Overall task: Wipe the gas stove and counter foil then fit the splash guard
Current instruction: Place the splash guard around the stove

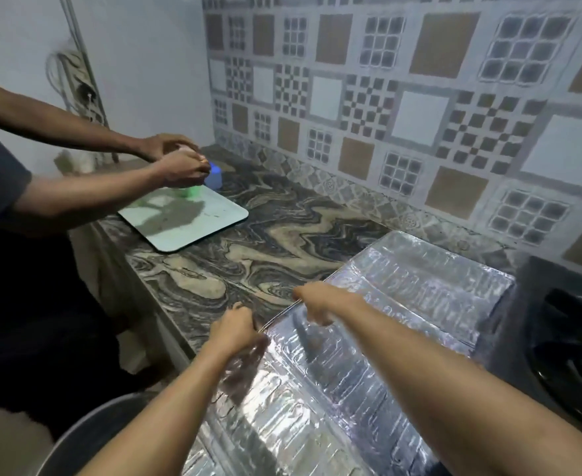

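A shiny foil splash guard (pixel 385 304) lies flat on the marbled counter (pixel 248 255), folded in panels. My left hand (pixel 234 329) grips its left edge near the front. My right hand (pixel 317 302) grips the same edge a little farther back, fingers curled over the rim. The black gas stove (pixel 568 341) sits at the right edge of the view, touching the foil's right side. No cloth is in sight.
A second person stands at the left, both hands (pixel 179 159) working on a small blue object above a pale cutting board (pixel 186 218). The patterned tile wall (pixel 420 115) runs behind the counter. A round metal rim (pixel 87 438) shows at the bottom left.
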`<state>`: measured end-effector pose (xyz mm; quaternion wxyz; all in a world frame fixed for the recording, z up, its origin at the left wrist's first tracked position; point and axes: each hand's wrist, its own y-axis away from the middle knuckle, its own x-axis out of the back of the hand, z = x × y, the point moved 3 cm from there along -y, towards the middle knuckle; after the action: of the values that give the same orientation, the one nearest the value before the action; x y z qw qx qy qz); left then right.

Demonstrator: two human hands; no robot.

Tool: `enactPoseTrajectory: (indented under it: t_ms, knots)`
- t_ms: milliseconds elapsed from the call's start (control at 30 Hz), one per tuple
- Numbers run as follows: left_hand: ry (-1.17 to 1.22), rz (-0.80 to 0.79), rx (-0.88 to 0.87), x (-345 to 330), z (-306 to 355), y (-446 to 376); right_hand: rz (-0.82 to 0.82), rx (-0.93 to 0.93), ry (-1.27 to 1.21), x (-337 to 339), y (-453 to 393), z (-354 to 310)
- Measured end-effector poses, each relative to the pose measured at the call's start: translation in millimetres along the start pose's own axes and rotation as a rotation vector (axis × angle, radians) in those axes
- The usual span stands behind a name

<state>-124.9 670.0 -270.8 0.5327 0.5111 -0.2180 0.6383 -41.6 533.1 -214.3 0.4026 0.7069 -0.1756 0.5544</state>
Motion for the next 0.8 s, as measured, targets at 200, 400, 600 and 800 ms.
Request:
enactPoseTrajectory:
  t_ms: [200, 400, 600, 800]
  knots:
    - [0.2, -0.017, -0.084, 5, 1, -10, 0.009, 0.014, 0.07, -9, -26, -1]
    - [0.218, 0.207, -0.211, 61, 25, 1, 0.176, -0.019, 0.087, 45, -19, 8]
    - [0.104, 0.491, -0.336, 152, 56, 36, 0.426, -0.024, 0.149, 146, 22, 39]
    - [0.094, 0.725, -0.384, 219, 92, 78, 0.648, -0.186, 0.217, 217, 94, 89]
